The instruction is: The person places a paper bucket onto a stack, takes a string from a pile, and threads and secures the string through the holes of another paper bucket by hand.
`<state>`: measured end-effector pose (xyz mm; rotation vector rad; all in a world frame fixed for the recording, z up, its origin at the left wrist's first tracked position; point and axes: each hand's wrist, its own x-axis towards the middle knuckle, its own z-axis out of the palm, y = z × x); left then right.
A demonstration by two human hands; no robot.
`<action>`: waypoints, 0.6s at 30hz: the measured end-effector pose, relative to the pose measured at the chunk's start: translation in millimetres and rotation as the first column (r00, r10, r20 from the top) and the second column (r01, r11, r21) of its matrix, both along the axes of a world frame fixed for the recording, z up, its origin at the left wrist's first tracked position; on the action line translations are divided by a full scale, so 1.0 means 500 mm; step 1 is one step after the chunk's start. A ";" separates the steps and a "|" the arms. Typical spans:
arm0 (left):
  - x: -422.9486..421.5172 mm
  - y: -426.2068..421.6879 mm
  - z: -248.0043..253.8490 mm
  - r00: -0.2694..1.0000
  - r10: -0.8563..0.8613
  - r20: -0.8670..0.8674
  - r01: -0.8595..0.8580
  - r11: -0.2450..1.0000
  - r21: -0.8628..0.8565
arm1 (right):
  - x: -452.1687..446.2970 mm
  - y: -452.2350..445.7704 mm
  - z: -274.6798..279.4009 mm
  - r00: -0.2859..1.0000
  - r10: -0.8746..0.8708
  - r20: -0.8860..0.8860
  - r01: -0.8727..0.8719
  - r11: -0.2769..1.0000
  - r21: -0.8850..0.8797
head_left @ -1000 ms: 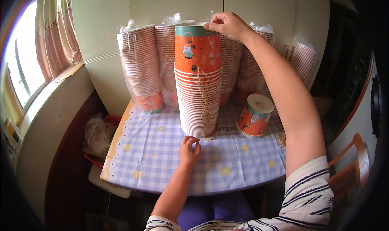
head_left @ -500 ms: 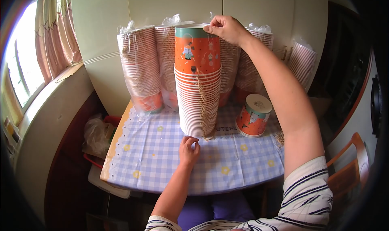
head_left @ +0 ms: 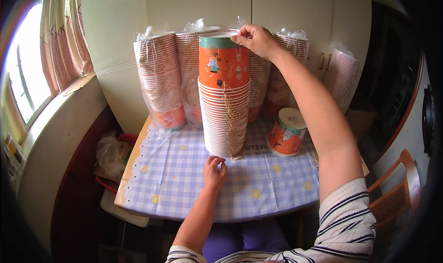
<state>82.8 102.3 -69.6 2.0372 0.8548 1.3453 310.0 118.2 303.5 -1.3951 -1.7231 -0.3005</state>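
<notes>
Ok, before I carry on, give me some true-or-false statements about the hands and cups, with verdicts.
1. The right hand is at the top edge of the tall unwrapped cup stack. True.
2. The left hand is on the lone orange cup. False: it is at the stack's foot.
3. The lone orange cup lies on its side. False: it stands upside down.
4. Plastic-wrapped cup stacks stand behind the unwrapped one. True.
</notes>
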 end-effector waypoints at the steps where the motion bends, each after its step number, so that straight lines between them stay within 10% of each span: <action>1: -0.001 0.000 0.001 1.000 0.002 -0.010 -0.002 1.000 0.006 | -0.001 0.000 -0.001 1.000 0.004 -0.009 -0.004 1.000 -0.004; 18: 0.000 -0.001 -0.001 1.000 0.007 -0.016 -0.007 1.000 -0.006 | -0.002 0.004 -0.019 1.000 -0.011 -0.014 0.012 0.998 0.055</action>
